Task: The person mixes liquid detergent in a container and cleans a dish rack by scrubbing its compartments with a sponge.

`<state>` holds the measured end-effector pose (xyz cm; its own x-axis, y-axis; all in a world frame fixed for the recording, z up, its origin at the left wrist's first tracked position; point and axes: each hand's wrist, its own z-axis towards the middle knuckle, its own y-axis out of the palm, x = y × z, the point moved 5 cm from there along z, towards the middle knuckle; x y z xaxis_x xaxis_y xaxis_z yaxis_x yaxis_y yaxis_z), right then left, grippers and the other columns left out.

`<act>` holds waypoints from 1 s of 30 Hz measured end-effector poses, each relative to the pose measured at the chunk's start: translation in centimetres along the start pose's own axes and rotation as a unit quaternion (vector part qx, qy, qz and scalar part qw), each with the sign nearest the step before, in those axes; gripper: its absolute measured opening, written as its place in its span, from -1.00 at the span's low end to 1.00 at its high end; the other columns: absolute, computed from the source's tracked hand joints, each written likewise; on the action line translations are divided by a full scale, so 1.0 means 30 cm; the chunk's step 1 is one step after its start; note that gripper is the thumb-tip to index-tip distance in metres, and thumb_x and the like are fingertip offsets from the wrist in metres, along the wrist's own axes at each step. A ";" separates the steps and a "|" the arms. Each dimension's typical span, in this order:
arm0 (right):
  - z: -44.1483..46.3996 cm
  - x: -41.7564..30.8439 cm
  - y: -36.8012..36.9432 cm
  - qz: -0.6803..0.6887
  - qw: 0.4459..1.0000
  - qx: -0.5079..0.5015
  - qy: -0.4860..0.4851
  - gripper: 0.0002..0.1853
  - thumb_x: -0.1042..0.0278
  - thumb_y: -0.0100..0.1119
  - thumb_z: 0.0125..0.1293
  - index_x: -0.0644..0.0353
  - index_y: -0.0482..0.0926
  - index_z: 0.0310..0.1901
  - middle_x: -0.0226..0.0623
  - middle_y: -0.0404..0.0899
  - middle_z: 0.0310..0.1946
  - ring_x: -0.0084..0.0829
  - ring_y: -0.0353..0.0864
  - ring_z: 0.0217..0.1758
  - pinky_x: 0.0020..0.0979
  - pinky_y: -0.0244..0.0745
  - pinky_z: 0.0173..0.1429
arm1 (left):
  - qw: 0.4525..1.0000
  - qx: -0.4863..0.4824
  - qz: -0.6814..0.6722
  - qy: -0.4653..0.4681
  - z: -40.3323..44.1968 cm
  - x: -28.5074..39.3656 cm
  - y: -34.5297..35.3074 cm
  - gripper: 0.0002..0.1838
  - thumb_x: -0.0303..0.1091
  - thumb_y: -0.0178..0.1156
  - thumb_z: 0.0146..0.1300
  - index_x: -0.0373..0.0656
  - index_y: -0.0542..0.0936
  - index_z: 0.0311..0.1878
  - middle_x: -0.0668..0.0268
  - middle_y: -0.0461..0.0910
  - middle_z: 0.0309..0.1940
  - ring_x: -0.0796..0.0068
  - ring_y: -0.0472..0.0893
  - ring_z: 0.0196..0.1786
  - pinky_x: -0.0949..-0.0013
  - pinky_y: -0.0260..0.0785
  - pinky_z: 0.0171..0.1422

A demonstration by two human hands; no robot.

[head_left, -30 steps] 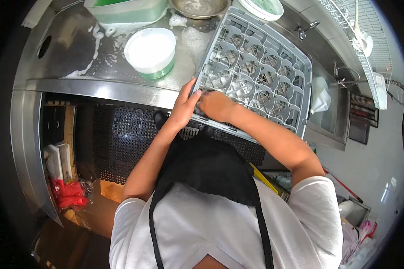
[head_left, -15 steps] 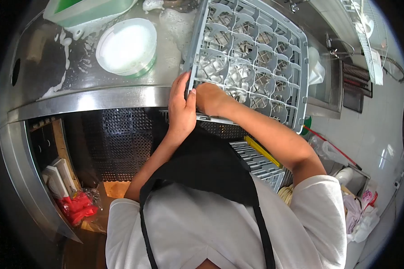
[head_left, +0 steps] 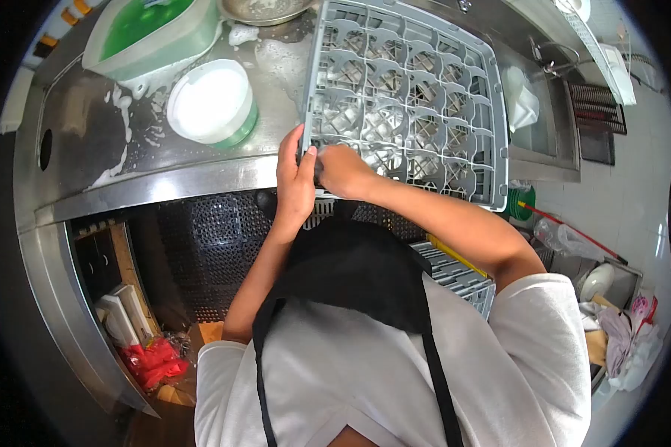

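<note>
Head view: the left hand (head_left: pixel 297 182) clasps the near-left corner of the grey square plastic grid rack (head_left: pixel 315 74) on the stainless-steel counter (head_left: pixel 201 175), seemingly bracing it, while the right hand (head_left: pixel 343 171) curls at that corner, its grip indeterminable.

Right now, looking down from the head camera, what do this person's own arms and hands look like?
The left hand and right hand are human and look bare, with no gloves visible. The arms are uncovered below loose, short white sleeves. The white top is worn with a black apron, which has narrow black straps.
</note>
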<state>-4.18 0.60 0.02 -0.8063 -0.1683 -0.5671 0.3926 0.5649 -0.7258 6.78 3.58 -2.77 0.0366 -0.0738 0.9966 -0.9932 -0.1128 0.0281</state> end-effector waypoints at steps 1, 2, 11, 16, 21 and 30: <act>-0.016 0.007 -0.022 -0.017 1.000 0.012 -0.022 -0.82 0.52 0.17 0.06 0.35 0.69 -0.29 0.21 0.66 -0.33 0.18 0.68 -0.14 0.01 0.58 0.03 | 1.000 -0.007 0.002 -0.007 -0.001 -0.007 -0.007 -0.52 -0.37 0.06 0.48 -0.34 0.38 0.40 -0.01 0.44 0.34 0.16 0.40 0.41 0.24 0.17 0.52; -0.036 0.022 -0.049 -0.033 0.998 0.024 -0.046 -0.80 0.55 0.17 0.05 0.34 0.68 -0.26 0.19 0.67 -0.31 0.17 0.68 -0.12 0.01 0.58 0.04 | 0.999 -0.014 0.010 -0.028 -0.002 -0.039 -0.014 -0.50 -0.29 0.05 0.52 -0.34 0.38 0.42 0.00 0.43 0.35 0.18 0.41 0.41 0.25 0.17 0.52; -0.062 -0.033 -0.062 -0.308 0.873 -0.039 -0.376 -0.86 0.44 0.22 0.13 0.27 0.70 -0.30 -0.11 0.71 -0.36 -0.07 0.76 -0.25 -0.10 0.66 -0.13 | 0.999 -0.023 -0.023 -0.026 -0.001 -0.009 -0.025 -0.51 -0.26 0.03 0.56 -0.35 0.40 0.41 0.03 0.47 0.34 0.21 0.44 0.39 0.28 0.20 0.50; 0.019 -0.059 0.026 -0.399 0.835 -0.219 -0.308 -0.85 0.42 0.20 0.20 0.25 0.74 -0.32 -0.05 0.73 -0.30 -0.05 0.77 -0.19 -0.10 0.64 -0.13 | 0.998 -0.008 0.066 -0.017 -0.009 0.016 -0.036 -0.55 -0.32 0.02 0.56 -0.34 0.42 0.40 0.13 0.55 0.26 0.41 0.50 0.25 0.39 0.28 0.39; 0.098 0.060 0.089 -0.223 0.925 -0.246 -0.184 -0.78 0.39 0.25 0.10 0.35 0.72 -0.28 0.08 0.72 -0.23 0.06 0.74 -0.10 -0.08 0.63 -0.05 | 0.990 0.040 0.132 0.016 -0.025 0.057 -0.014 -0.59 -0.35 0.01 0.53 -0.35 0.48 0.33 0.03 0.57 0.22 0.26 0.54 0.24 0.33 0.30 0.38; 0.078 0.063 0.063 0.021 0.996 -0.017 0.083 -0.72 0.33 0.20 0.18 0.45 0.69 -0.32 0.29 0.66 -0.28 0.17 0.70 -0.08 -0.01 0.59 0.06 | 0.994 0.039 0.103 0.012 -0.029 0.050 0.003 -0.57 -0.36 -0.08 0.53 -0.32 0.43 0.36 -0.04 0.49 0.25 0.04 0.50 0.28 0.18 0.30 0.39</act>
<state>-3.95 -0.54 -3.34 -0.8525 -0.0085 -0.5226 0.4151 0.5967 -0.6868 6.64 4.31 -1.19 -0.1696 -0.0803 0.9822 -0.9677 -0.1751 -0.1814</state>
